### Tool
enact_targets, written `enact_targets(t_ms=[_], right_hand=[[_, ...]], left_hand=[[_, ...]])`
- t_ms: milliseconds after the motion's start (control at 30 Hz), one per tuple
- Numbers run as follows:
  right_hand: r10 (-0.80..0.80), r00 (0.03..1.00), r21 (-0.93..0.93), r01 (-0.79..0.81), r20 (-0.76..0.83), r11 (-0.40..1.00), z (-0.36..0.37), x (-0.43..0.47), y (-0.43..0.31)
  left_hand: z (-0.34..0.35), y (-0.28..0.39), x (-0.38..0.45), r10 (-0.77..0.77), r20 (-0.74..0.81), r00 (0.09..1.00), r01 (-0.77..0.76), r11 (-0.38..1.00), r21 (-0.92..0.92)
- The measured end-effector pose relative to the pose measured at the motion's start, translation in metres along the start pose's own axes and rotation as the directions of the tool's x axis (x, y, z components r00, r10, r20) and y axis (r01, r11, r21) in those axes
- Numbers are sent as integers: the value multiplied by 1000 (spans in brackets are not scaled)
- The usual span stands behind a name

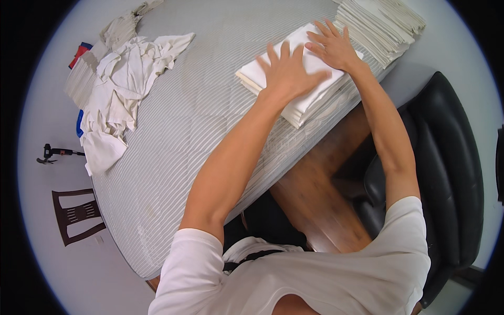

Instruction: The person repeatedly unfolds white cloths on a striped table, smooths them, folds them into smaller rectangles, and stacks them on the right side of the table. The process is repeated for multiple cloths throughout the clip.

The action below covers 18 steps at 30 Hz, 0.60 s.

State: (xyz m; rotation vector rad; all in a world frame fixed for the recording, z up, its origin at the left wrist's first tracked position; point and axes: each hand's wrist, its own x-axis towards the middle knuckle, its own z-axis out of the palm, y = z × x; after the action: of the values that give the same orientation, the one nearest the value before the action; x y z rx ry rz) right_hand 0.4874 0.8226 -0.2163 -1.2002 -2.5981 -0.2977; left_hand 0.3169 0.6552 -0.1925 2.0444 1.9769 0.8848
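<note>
A stack of folded white cloths [252,73] lies near the right edge of a striped mattress [189,106]. Over the middle of its top cloth is my left hand [288,75], fingers spread and slightly blurred; whether it presses or hovers I cannot tell. My right hand [332,46] lies flat on the far right part of the same cloth, fingers apart. Neither hand grasps anything. Just beyond my right hand stands a taller pile of folded off-white cloths [378,29].
Crumpled white cloths [122,78] and another folded pile [82,78] line the mattress's left side. Past that edge are a dark wooden chair [76,216] and a black clamp-like device [59,151]. A black leather armchair [441,169] stands on the right, beside the wooden floor [327,197].
</note>
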Motion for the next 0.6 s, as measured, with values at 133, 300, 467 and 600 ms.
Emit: enact_targets(t_ms=[133,300,467,600], right_hand=[[96,995,3,-96,-31,995,47,-33,-12],[104,991,-12,-105,-80,994,62,-28,-1],[100,990,-118,-112,-102,987,35,-33,-18],[-167,950,-311,80,-263,947,15,-34,-49]], left_hand=[[42,-14,-35,-117,198,973,75,975,211],[47,-24,-33,-122,191,974,75,969,235],[39,-16,-43,-174,216,961,123,966,229],[36,-13,-43,-170,190,967,117,959,260]])
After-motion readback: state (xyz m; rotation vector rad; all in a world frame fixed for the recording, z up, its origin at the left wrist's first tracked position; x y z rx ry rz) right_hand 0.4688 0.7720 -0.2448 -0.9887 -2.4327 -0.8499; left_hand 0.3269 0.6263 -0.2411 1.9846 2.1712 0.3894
